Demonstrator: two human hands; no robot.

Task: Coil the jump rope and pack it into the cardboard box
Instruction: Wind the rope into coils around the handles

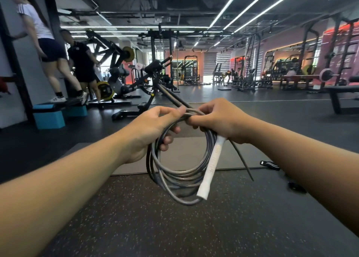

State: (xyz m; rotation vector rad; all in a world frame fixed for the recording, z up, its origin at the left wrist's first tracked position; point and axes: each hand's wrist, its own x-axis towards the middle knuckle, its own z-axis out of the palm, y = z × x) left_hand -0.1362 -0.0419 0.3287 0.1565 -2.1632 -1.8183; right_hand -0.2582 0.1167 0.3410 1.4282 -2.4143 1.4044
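A grey jump rope (180,176) hangs in several round loops between my hands, held up in front of me. My left hand (150,129) grips the left side of the coil, thumb and forefinger pinching its top. My right hand (219,118) is closed on the top right of the coil and on the upper end of a white handle (210,168), which points down and left. A loose grey rope end (242,159) trails down to the right below my right hand. No cardboard box is in view.
A grey mat (192,153) lies on the speckled black gym floor below the coil. Small black straps (270,164) lie on the floor at the right. A black exercise machine (153,78) stands ahead. Two people stand at the far left by teal step blocks (48,118).
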